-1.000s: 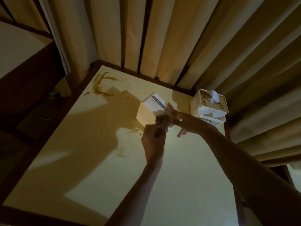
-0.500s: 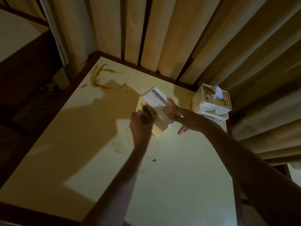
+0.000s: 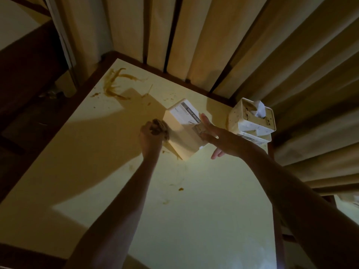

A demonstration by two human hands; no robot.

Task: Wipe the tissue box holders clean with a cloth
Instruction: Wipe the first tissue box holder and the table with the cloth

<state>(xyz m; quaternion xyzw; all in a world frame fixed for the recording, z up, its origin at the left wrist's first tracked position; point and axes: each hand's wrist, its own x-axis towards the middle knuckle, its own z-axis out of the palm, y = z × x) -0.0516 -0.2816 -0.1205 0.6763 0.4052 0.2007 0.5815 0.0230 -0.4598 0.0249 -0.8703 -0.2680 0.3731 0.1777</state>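
Note:
A cream tissue box holder (image 3: 182,136) with a grey "TISSUE HOLDER" label is tilted on one edge on the pale table (image 3: 174,220). My right hand (image 3: 217,138) steadies it with straight fingers flat against its labelled face. My left hand (image 3: 150,136) grips a bunched brown cloth (image 3: 160,126) and presses it to the holder's left side. At the table's back right corner, a second holder (image 3: 251,119), speckled with dark stains and with a tissue poking out, sits on top of a third holder (image 3: 258,138).
Brown smears (image 3: 114,84) mark the table's far left corner, and small brown spots (image 3: 180,189) lie near its middle. Beige curtains (image 3: 213,35) hang right behind the table. A dark wooden rim (image 3: 91,76) edges the table.
My left hand has moved the cloth from the holder's near end leftward to its left side. The holder has tipped further onto its edge, my right hand still against it.

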